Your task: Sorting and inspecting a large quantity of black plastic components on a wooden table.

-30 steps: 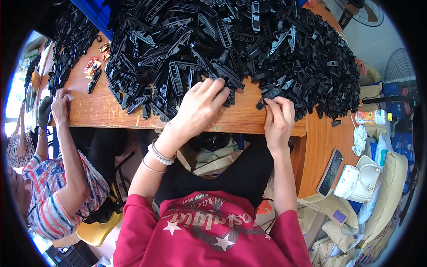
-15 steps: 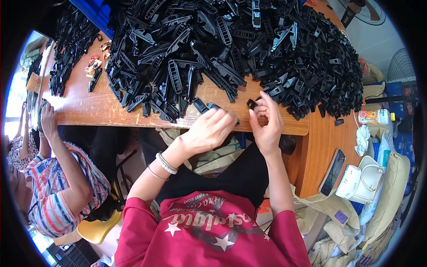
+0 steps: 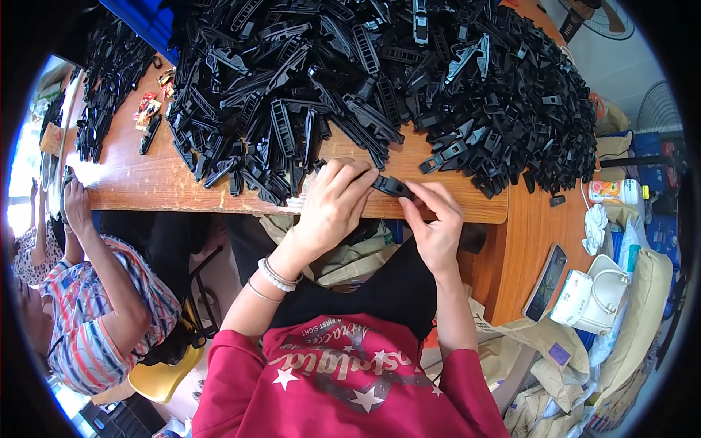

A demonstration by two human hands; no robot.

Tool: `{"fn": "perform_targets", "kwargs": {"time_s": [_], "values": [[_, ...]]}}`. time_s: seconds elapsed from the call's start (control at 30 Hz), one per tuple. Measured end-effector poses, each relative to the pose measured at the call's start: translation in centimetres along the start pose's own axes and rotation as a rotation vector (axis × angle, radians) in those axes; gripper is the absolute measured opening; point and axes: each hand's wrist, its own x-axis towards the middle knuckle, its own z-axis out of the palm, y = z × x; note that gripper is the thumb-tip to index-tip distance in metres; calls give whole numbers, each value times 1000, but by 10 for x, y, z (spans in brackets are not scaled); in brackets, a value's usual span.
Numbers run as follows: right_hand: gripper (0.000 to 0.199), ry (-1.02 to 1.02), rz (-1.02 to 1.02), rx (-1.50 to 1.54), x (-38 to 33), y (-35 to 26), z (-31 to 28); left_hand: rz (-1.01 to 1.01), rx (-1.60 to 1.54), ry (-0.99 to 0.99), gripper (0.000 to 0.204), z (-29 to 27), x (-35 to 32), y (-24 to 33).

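Over the front edge of the wooden table (image 3: 241,201), both my hands are closed on a black plastic part (image 3: 392,187). My left hand (image 3: 336,196) wraps its left end, and the fingers cover most of that side. On the right end, the thumb and fingertips of my right hand (image 3: 437,219) pinch it. Whether it is one piece or two pressed together, I cannot tell. Just beyond lies a heap of long ribbed black plastic parts (image 3: 281,131). To its right, smaller black clip-like parts (image 3: 504,117) are piled up.
On the left, another person's hand (image 3: 75,201) works by more black parts (image 3: 109,87). Small red wrappers (image 3: 148,109) lie between the heaps. A phone (image 3: 546,281), a white bag (image 3: 602,292) and a bottle (image 3: 617,191) are at right.
My right hand has come lower and closed its pinch, bringing its small black part against the one at my left hand. My left hand has shifted slightly left and turned.
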Motion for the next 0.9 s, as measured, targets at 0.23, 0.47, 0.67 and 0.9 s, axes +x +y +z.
{"fn": "perform_targets", "kwargs": {"time_s": [0.23, 0.47, 0.67, 0.9], "values": [[27, -27, 74, 1, 3, 1, -1, -32, -61, 1, 33, -1, -3, 0], [27, 2, -43, -43, 1, 9, 11, -107, -169, -63, 35, -4, -1, 1], [26, -287, 189, 245, -46, 3, -39, -30, 31, 108, 50, -29, -28, -1], [19, 140, -266, -464, 13, 18, -14, 34, 118, -14, 47, -16, -19, 2]]}}
